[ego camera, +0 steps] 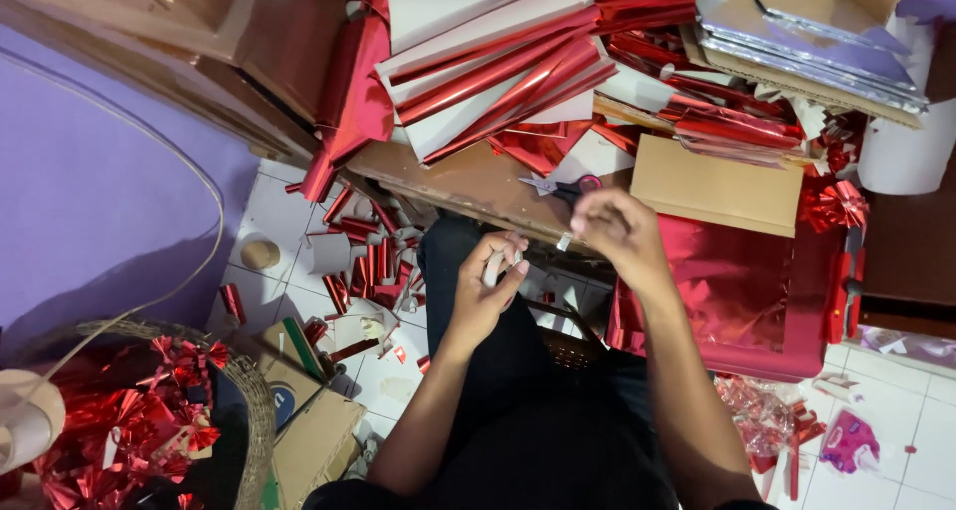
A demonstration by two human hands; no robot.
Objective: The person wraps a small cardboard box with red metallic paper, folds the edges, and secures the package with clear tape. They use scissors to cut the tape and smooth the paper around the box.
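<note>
My left hand (485, 289) is closed around a small whitish roll of tape (495, 267), held over my lap in dark trousers. My right hand (615, 229) is just to its right and a little higher, fingers pinched on the strip's free end (565, 241) drawn out from the roll. Both hands hover at the front edge of a low wooden table (468, 181). A pair of scissors (563, 186) with red and dark handles lies on the table right behind my right hand.
Red foil sheets (498, 72) and white-backed rolls pile on the table, with a cardboard piece (712, 183) and silver boards (807, 32). A red-wrapped box (742, 301) stands at right. A basket (254, 410) of red foil bows sits at lower left; foil scraps (363, 271) litter the tiled floor.
</note>
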